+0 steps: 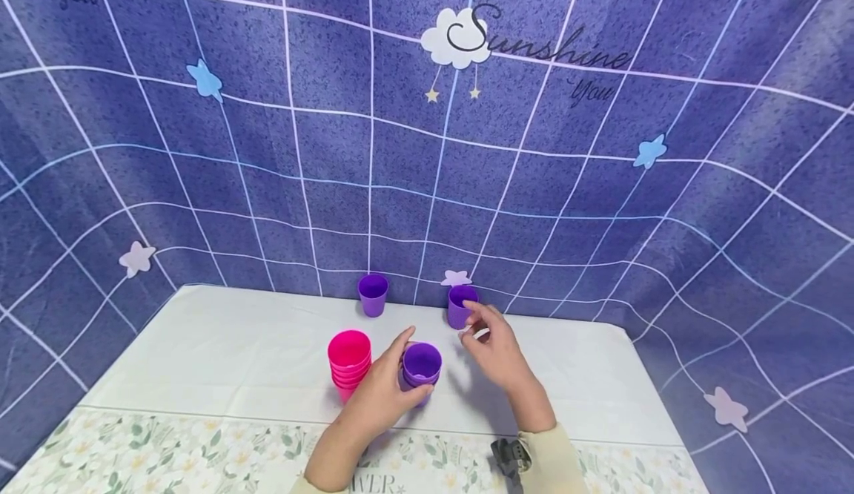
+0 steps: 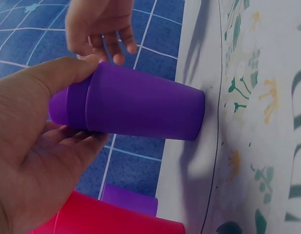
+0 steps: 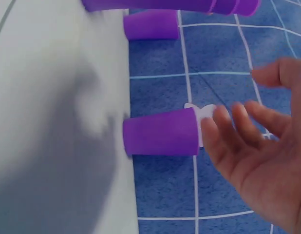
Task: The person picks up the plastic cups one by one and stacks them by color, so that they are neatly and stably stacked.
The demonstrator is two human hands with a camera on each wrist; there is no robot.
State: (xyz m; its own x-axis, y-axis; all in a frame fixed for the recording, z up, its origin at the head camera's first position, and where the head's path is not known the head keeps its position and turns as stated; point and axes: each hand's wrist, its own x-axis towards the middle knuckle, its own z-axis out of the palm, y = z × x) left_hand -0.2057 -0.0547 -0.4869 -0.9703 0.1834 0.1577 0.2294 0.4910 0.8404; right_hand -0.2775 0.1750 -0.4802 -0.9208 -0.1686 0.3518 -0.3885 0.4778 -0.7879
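My left hand [image 1: 382, 396] grips a small stack of nested purple cups [image 1: 422, 362] near its rims, thumb on one side and fingers on the other. In the left wrist view, the stacked purple cups [image 2: 145, 103] stand on the table, mouths up. My right hand [image 1: 499, 351] is empty, its fingers spread and lightly bent. It is beside the rim of a single upright purple cup [image 1: 458, 314] at the back right. The right wrist view shows a gap between the fingertips and that cup [image 3: 160, 132].
A stack of pink cups [image 1: 349, 351] stands just left of my left hand. Another single purple cup [image 1: 373, 297] is upright at the back, near the blue gridded cloth [image 1: 333, 205]. The white table [image 1: 220, 353] has a floral strip [image 1: 200, 453] along its front.
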